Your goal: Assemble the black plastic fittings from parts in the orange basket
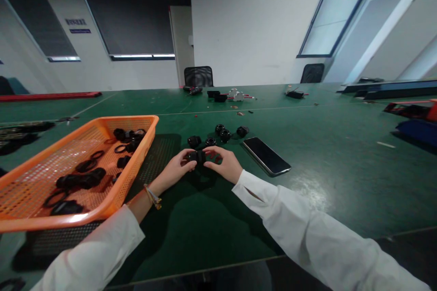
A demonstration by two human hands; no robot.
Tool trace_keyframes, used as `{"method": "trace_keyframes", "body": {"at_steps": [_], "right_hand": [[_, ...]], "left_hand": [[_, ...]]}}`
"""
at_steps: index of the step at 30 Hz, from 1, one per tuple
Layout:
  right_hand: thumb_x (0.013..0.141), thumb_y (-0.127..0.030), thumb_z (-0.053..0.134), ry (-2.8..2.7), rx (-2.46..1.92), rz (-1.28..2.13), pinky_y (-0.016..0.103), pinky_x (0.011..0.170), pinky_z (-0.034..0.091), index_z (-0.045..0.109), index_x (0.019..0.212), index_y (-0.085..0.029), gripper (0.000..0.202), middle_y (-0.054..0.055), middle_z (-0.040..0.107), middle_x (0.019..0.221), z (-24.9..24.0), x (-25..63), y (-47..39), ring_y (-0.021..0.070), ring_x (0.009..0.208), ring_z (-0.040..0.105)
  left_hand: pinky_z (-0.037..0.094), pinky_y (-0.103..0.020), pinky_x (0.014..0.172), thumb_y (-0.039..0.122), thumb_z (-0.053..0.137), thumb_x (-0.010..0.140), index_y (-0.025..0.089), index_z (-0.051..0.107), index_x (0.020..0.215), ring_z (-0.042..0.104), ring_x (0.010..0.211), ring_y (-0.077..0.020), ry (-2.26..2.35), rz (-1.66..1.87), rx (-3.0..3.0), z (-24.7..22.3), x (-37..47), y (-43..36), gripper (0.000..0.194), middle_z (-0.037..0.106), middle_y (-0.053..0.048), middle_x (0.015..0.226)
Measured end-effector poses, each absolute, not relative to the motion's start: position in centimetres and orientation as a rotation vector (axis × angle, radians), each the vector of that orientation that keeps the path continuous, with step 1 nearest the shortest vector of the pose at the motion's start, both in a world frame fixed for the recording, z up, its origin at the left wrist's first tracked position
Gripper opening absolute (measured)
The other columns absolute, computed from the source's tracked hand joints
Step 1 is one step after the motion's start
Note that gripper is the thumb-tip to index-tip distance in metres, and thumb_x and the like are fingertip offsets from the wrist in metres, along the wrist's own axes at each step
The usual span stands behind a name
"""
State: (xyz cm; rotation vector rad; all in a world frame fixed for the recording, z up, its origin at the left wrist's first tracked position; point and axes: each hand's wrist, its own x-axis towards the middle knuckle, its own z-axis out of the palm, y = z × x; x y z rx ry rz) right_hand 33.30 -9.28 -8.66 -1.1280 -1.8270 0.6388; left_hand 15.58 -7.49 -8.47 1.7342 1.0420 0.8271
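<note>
Between my two hands is a black cable gland [197,157], held just above the green table [191,218]. My left hand [179,166] pinches its left end with thumb and fingers. On its right end, the thumb and forefinger of my right hand [223,161] are closed. Some small red pieces [213,158] show through the gap of the right hand; whether they lie on the table I cannot tell. Just beyond the hands stand several more black glands [224,135], one of them [194,141] close behind the left fingers. The fingers partly cover the held piece.
At left, an orange basket [102,211] contains black rings [56,198] and more black fittings [82,178]. A phone [266,156] lies right of my right hand. White and black parts [235,95] sit farther back. Blue and red bins [418,132] are at the right edge.
</note>
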Motion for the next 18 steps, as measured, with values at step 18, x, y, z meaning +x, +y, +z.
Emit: {"method": "trace_keyframes", "body": {"at_steps": [18], "right_hand": [[0.063, -0.018, 0.063, -1.793, -1.123, 0.636, 0.025, 0.062, 0.043, 0.059, 0.092, -0.018, 0.029, 0.003, 0.065, 0.084, -8.54, 33.50, -9.28, 0.0145, 0.077, 0.059]], "left_hand": [[0.044, -0.028, 0.064, 0.037, 0.044, 0.073, 0.013, 0.050, 0.099, 0.053, 0.064, -0.0125, 1.056, 0.866, 1.698, -8.41, 15.53, -7.31, 0.036, 0.055, -0.002, 0.079]]}}
